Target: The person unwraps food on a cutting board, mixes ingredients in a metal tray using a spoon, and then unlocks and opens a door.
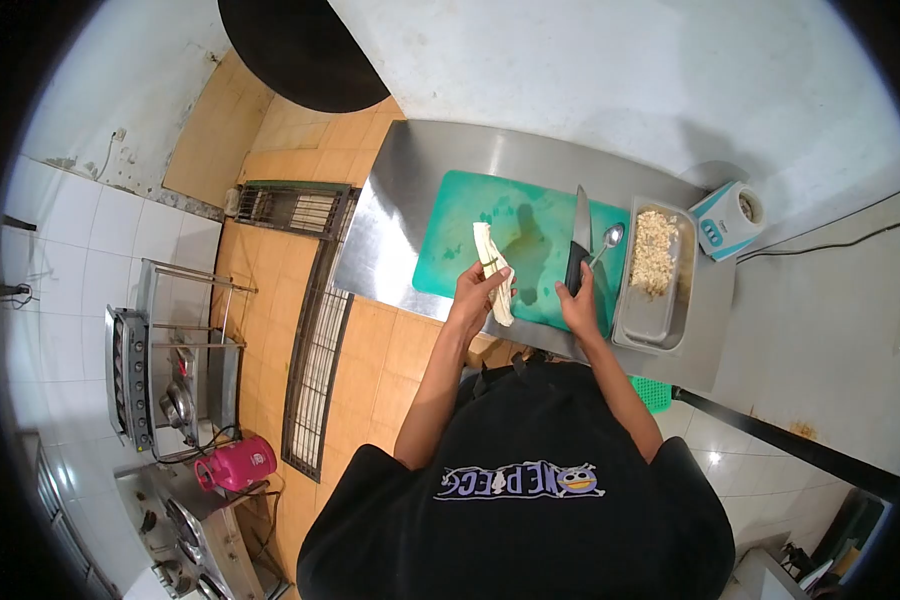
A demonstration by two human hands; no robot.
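Note:
A pale, elongated bundle point(494, 262) with a thin dark green band around it is pinched in my left hand point(477, 291), over the front of the green cutting board point(450, 235). I cannot make out whether it is cloth or food. At the board's right side my right hand point(581, 304) has its thumb and fingers closed round the lower end of the black handle of a kitchen knife point(582, 222). The blade points away from me. Just right of the knife lies a metal spoon point(613, 236), bowl end away from me.
Right of the board, a metal tray point(656, 330) holds chopped pale food point(653, 252). A white and blue kitchen scale point(720, 228) stands by the wall. The steel table point(375, 235) carries these. Stoves and a pink gas cylinder point(238, 463) are at left.

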